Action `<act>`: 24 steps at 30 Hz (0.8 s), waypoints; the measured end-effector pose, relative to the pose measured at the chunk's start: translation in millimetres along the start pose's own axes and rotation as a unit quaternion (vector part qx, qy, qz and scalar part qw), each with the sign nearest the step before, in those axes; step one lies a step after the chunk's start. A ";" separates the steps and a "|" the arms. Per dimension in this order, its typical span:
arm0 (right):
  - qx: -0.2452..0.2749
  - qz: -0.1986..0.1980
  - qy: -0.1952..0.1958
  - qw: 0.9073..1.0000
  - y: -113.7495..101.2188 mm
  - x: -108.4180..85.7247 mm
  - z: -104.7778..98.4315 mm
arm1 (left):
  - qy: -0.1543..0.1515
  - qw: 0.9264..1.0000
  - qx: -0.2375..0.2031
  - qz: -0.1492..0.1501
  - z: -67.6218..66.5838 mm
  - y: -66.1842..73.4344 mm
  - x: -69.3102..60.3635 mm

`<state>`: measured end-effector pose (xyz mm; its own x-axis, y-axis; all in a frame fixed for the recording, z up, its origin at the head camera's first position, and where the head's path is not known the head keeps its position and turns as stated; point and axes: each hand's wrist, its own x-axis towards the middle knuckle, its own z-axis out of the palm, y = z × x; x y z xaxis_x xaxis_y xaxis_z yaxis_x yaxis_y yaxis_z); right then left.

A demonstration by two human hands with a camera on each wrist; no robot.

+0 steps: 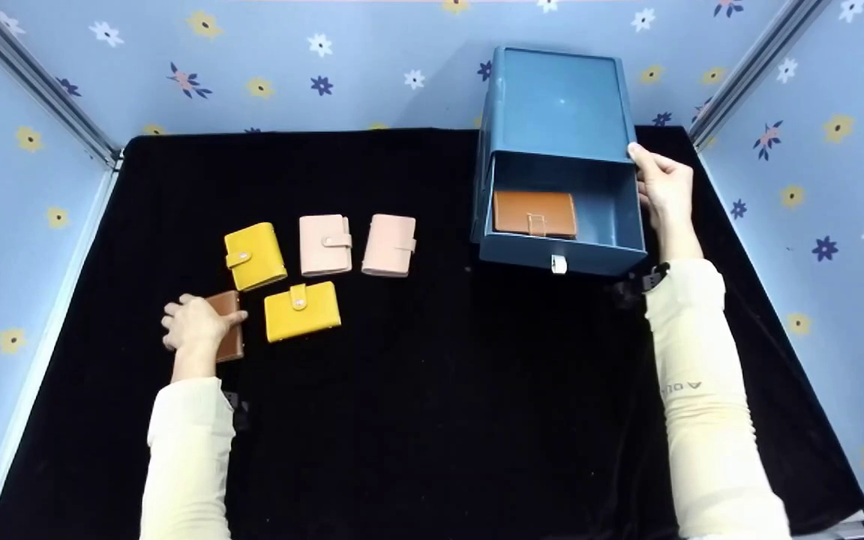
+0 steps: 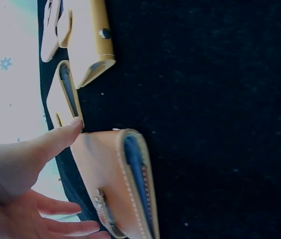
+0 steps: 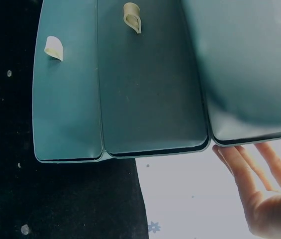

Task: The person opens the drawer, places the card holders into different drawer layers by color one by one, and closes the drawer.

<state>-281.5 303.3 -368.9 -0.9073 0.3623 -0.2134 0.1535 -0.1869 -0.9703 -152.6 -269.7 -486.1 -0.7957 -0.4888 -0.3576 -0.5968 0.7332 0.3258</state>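
My left hand (image 1: 196,324) is over a brown wallet (image 1: 230,325) at the left, with thumb and fingers spread apart. In the left wrist view the wallet (image 2: 103,164) stands upright, its layered edge showing, and the thumb reaches past its near corner. At the right, my right hand (image 1: 664,184) touches the side of a blue drawer cabinet (image 1: 563,101), thumb at its upper front corner. The right wrist view shows fingers (image 3: 242,172) fairly straight against the cabinet's wall. The cabinet's top drawer (image 1: 563,253) is pulled out and holds another brown wallet (image 1: 533,213).
Two yellow wallets (image 1: 256,256) and two pink wallets (image 1: 325,246) lie between the left hand and the cabinet. Below the pulled-out drawer are lower drawers (image 3: 150,89) with pale pull tabs (image 3: 132,16). Flowered panels (image 1: 372,67) wall in the black-covered table (image 1: 417,420).
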 end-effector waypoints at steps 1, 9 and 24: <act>0.001 -0.001 0.000 1.000 0.0 0.1 0.1 | -0.001 1.000 -0.005 -0.003 1.1 -1.3 -0.5; -0.001 0.001 0.001 1.000 0.6 0.8 -0.3 | -0.018 1.000 -0.012 -0.017 6.1 -6.7 -5.3; 0.001 0.002 0.002 1.000 0.3 1.0 -0.4 | 0.005 0.999 -0.027 -0.025 8.2 -9.5 -4.2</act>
<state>-282.3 304.0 -369.5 -0.9051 0.3649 -0.2182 0.1568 -0.1904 -0.9691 -142.7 -270.7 -495.0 -0.7657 -0.5294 -0.3652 -0.6403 0.6817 0.3540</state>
